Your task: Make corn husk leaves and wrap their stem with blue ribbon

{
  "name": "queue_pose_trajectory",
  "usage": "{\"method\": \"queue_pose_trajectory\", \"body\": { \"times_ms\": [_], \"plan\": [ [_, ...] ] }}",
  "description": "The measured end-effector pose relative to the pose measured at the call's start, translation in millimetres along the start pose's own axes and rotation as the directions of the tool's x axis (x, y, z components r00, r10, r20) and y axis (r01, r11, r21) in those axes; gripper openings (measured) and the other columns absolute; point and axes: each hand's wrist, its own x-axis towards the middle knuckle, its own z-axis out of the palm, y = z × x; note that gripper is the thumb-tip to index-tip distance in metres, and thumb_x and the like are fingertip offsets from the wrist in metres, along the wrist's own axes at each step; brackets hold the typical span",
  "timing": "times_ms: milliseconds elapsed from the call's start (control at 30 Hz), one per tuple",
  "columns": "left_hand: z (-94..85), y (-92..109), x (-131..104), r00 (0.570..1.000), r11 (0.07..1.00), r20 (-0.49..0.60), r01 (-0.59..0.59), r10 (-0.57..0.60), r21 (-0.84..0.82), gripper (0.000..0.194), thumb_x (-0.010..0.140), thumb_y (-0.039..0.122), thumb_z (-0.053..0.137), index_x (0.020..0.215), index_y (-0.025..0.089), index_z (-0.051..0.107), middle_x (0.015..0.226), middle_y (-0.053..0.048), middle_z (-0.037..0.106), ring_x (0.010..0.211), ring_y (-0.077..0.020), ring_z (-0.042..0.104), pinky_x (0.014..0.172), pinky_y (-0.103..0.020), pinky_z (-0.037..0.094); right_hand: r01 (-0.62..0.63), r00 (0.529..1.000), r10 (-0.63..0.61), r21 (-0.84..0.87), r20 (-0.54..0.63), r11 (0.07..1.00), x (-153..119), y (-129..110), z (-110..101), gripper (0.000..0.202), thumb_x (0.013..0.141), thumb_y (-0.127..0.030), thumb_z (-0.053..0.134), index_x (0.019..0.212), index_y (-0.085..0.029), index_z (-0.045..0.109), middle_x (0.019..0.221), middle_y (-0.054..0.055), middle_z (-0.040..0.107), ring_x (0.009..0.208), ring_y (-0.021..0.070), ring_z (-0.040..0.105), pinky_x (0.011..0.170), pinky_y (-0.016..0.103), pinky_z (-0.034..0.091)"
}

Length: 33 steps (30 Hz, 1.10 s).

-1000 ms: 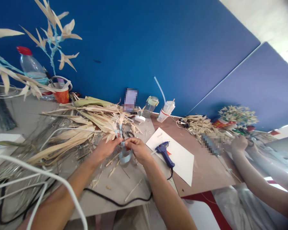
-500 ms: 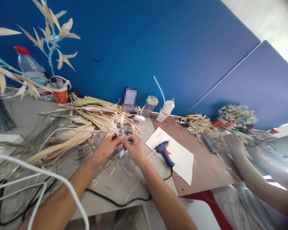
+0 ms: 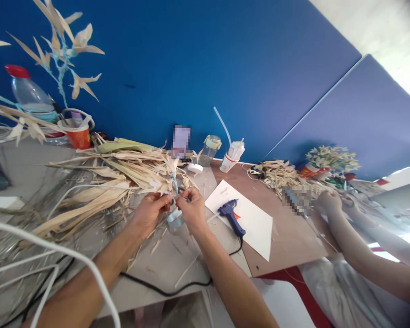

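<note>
My left hand is closed in a pinch on the lower part of a thin stem wrapped in light blue. Close beside it, my right hand also pinches at the stem, its fingertips almost touching the left ones. Pale husk petals stick out at the top of the stem. Under the hands a roll of light blue tape shows partly between the wrists. Dry corn husks lie in a heap behind and left of my left hand. The exact point that each fingertip grips is too small to tell.
A blue glue gun rests on a white sheet, its black cord crossing the table front. White cable loops rise at the left. Behind stand a jar, a white cup and a red cup. Another person's hands work at the right.
The view has shifted slightly, so most things sit further left. My hands have moved a little lower on the stem, and more of the blue stem shows above my fingers.
</note>
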Motion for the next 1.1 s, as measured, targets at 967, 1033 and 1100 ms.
{"method": "queue_pose_trajectory", "body": {
  "times_ms": [967, 1033, 1100],
  "plan": [
    [-9.5, -16.7, 8.6, 0.996, 0.987, 0.045, 0.078, -0.072, -0.139, 0.015, 0.060, 0.018, 0.079, 0.071, 0.011, 0.070, 0.068, -0.003, 0.065, 0.056, -0.0081, 0.053, 0.057, -0.021, 0.045, -0.049, 0.997, 0.038, 0.165, 0.069, 0.985, -2.4, 0.3, -0.2, 0.021, 0.062, -0.020, 0.062, 0.064, -0.021, 0.040, 0.052, -0.008, 0.051, 0.047, 0.0102, 0.049, 0.048, 0.023, 0.039],
    [-9.9, -14.7, 8.6, 0.995, 0.989, 0.054, 0.086, -0.080, -0.119, 0.019, 0.059, 0.017, 0.079, 0.075, 0.011, 0.070, 0.069, -0.003, 0.065, 0.058, -0.0091, 0.054, 0.059, -0.022, 0.045, -0.061, 0.996, 0.048, 0.173, 0.080, 0.983, -2.7, 0.2, 0.2, 0.023, 0.061, -0.020, 0.064, 0.063, -0.021, 0.041, 0.050, -0.008, 0.051, 0.045, 0.0102, 0.049, 0.047, 0.023, 0.039],
    [-9.2, -12.5, 7.8, 0.995, 0.991, 0.046, 0.090, -0.085, -0.098, 0.019, 0.059, 0.016, 0.079, 0.075, 0.011, 0.070, 0.069, -0.002, 0.065, 0.058, -0.0088, 0.054, 0.058, -0.021, 0.045, -0.087, 0.992, 0.068, 0.197, 0.105, 0.976, -3.2, 0.0, 0.7, 0.026, 0.061, -0.023, 0.067, 0.062, -0.021, 0.041, 0.050, -0.007, 0.053, 0.045, 0.0105, 0.050, 0.047, 0.023, 0.040]
  ]
}}
